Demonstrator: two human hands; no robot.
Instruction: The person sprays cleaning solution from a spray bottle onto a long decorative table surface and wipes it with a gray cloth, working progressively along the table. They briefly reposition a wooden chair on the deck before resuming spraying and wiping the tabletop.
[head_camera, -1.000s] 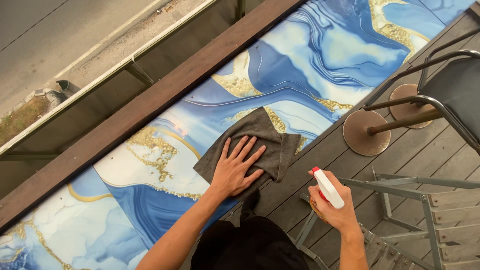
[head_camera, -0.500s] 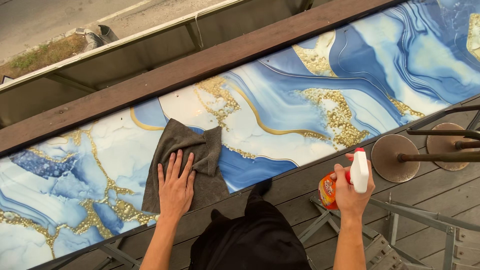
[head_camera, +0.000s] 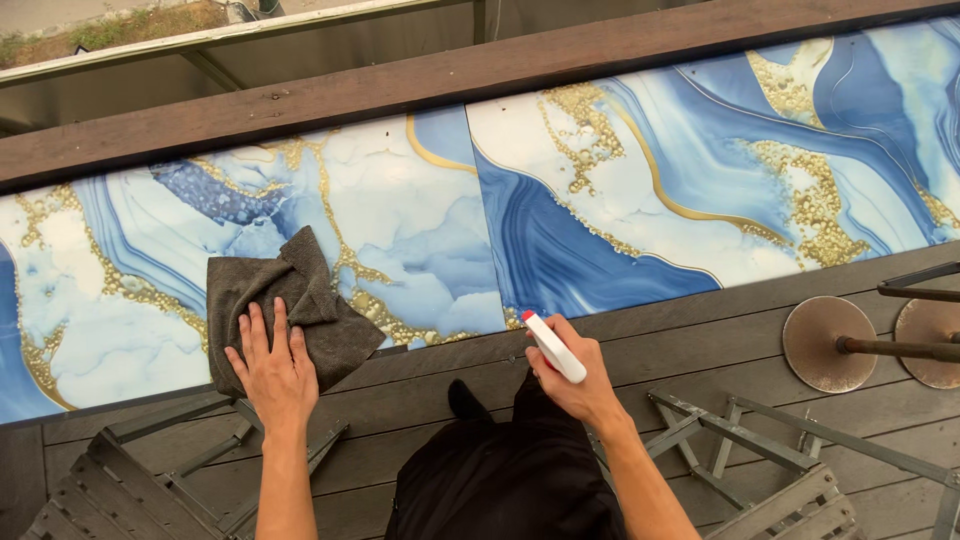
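On counter (head_camera: 640, 190), near edge: left hand (head_camera: 272, 368) flat, fingers spread, pressing cloth (head_camera: 290, 300) at left. Right hand (head_camera: 575, 375) gripping spray bottle (head_camera: 555, 348) mid-counter. No wet streaks visible; progress hard to judge.

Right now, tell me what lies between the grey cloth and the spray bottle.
In the head view, between the grey cloth and the spray bottle lies only bare blue, white and gold marbled counter and its dark edge.
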